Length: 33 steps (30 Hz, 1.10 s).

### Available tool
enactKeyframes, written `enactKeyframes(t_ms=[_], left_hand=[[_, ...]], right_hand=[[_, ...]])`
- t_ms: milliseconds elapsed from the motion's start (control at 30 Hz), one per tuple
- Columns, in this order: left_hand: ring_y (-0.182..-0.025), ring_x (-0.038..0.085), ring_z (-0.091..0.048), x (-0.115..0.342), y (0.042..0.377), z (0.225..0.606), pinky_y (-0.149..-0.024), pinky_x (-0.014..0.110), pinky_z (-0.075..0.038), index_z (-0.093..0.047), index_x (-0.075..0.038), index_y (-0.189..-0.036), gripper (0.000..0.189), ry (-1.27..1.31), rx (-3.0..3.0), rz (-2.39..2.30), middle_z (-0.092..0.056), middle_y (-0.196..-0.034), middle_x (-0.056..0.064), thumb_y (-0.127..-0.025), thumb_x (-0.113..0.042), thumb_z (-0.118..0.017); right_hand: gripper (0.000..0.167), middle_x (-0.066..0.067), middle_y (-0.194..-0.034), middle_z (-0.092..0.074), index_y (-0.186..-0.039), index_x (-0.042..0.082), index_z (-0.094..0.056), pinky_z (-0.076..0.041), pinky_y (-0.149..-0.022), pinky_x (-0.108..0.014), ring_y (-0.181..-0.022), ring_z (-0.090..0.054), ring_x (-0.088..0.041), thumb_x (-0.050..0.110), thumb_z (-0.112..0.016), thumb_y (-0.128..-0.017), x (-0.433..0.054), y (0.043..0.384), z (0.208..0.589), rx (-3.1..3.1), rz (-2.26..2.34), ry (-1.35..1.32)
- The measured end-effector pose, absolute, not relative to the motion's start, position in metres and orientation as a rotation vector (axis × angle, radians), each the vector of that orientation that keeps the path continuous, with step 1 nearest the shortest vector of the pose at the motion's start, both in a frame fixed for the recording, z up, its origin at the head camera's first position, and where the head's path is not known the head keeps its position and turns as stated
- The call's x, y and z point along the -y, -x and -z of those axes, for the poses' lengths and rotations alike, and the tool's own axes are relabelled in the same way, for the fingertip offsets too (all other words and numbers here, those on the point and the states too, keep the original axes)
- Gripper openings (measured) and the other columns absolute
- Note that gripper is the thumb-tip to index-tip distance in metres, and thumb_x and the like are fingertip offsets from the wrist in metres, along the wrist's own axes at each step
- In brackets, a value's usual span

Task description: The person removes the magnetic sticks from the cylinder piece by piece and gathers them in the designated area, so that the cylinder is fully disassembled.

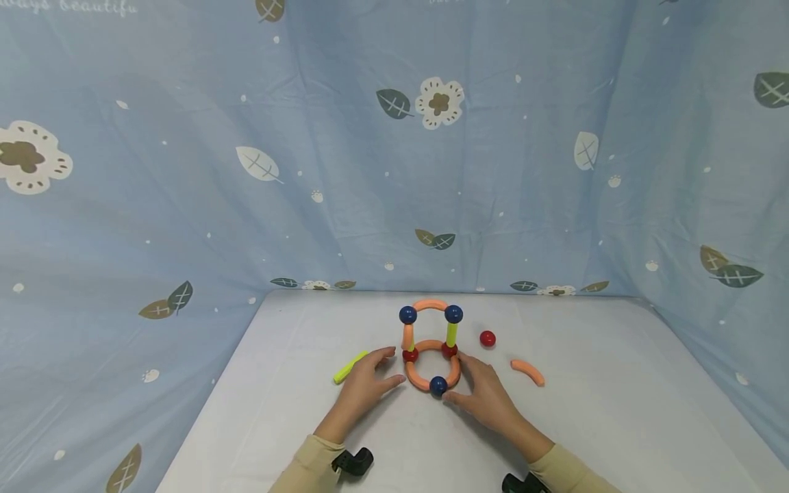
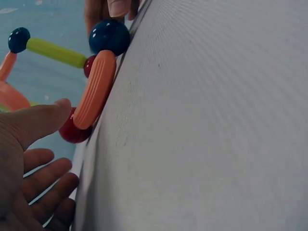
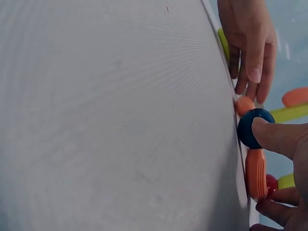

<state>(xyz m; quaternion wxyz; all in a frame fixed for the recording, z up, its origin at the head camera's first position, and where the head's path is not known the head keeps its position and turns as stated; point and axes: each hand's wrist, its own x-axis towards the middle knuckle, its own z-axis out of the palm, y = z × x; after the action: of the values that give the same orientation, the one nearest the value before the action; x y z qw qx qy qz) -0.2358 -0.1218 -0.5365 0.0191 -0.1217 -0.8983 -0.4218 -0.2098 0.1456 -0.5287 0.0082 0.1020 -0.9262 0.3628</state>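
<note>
A magnetic ball-and-stick frame stands mid-table. Its base ring joins curved orange rods [image 1: 416, 381], a front blue ball [image 1: 438, 386] and two red balls [image 1: 409, 355]. Uprights, including a yellow-green rod [image 1: 452, 335], rise to two upper blue balls [image 1: 408, 315] bridged by an orange arc [image 1: 430, 304]. My right hand [image 1: 490, 400] holds the base ring's right side, thumb on the front blue ball [image 3: 250, 132] and fingertips by a red ball [image 3: 272, 184]. At the frame's left, my left hand [image 1: 365, 385] is spread, its thumb near the left red ball [image 2: 72, 130]; contact is unclear.
A loose yellow-green stick [image 1: 350, 368] lies beside the left hand. Right of the frame are a loose red ball [image 1: 487, 339] and a curved orange rod [image 1: 527, 372]. A blue patterned curtain [image 1: 345, 171] hangs behind the white table [image 1: 616, 397].
</note>
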Motion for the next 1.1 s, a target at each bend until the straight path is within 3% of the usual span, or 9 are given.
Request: enactKeyframes(t_ms=[500, 933, 1100], left_hand=[[-0.126, 0.029, -0.058, 0.112, 0.241, 0.534, -0.105, 0.048, -0.048, -0.061, -0.012, -0.141, 0.063, 0.459, 2.854, 1.187, -0.063, -0.137, 0.008, -0.086, -0.036, -0.082], [-0.124, 0.027, -0.059, 0.112, 0.229, 0.530, -0.104, 0.048, -0.049, -0.063, -0.011, -0.138, 0.063, 0.415, 2.871, 1.179, -0.065, -0.133, 0.006, -0.086, -0.039, -0.082], [-0.122, 0.026, -0.060, 0.113, 0.226, 0.530, -0.103, 0.048, -0.049, -0.064, -0.010, -0.136, 0.059, 0.429, 2.842, 1.204, -0.066, -0.131, 0.005, -0.086, -0.039, -0.082]], right_hand=[[0.088, -0.019, -0.148, -0.052, -0.145, -0.002, -0.051, -0.029, -0.117, -0.059, -0.140, -0.043, -0.041, 0.047, -0.085, -0.080, -0.145, 0.213, 0.531, 2.930, -1.046, -0.353], [0.087, -0.014, -0.152, -0.049, -0.149, 0.006, -0.049, -0.022, -0.120, -0.060, -0.144, -0.038, -0.039, 0.046, -0.085, -0.080, -0.159, 0.224, 0.527, 2.987, -1.136, -0.462], [0.088, -0.014, -0.152, -0.049, -0.149, 0.007, -0.049, -0.025, -0.118, -0.062, -0.144, -0.038, -0.040, 0.045, -0.086, -0.079, -0.163, 0.227, 0.528, 2.984, -1.164, -0.483]])
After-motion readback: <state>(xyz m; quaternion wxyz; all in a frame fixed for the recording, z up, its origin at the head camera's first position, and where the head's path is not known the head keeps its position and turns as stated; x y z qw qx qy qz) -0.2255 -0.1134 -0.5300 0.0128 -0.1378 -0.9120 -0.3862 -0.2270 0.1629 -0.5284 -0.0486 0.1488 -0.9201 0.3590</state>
